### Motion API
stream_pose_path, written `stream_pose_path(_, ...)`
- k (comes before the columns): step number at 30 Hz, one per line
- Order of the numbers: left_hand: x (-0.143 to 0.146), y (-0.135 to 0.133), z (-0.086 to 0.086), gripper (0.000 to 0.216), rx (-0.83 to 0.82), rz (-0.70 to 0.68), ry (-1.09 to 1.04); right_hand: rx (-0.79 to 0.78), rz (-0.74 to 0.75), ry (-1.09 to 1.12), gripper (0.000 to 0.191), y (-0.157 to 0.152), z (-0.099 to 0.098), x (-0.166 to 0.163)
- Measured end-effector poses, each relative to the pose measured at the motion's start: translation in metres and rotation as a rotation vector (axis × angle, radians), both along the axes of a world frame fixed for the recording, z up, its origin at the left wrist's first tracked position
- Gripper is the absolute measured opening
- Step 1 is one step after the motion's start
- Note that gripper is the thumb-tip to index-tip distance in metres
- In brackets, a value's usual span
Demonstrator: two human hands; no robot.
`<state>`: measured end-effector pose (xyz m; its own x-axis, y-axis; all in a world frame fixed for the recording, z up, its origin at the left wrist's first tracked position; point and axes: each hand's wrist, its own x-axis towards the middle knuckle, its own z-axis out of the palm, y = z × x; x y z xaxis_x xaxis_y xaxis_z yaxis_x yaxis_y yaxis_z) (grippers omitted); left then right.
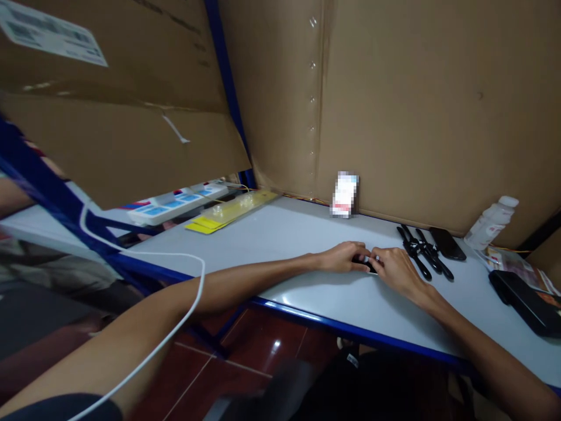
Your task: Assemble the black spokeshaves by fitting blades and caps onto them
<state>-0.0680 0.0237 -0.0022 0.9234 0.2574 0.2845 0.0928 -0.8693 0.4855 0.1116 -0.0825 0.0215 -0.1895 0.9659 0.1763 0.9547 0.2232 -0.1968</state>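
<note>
One small black part, mostly hidden, sits pinched between your left hand and right hand on the tabletop. Just beyond your right hand lie about three black tools, overlapping and hard to count, then one phone and one bottle.

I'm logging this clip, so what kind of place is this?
Probably a makeshift assembly or packing bench: a pale table walled by cardboard sheets, a power strip, loose black parts. Both hands hold a small dark piece.
</note>
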Motion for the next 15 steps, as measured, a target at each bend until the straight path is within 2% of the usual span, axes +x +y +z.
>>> stream_pose_path(15, -0.003, -0.005, 0.007, 0.020, -0.032, 0.028, 0.027, -0.010, 0.086, 0.060, 0.024, 0.008, 0.006, 0.021)
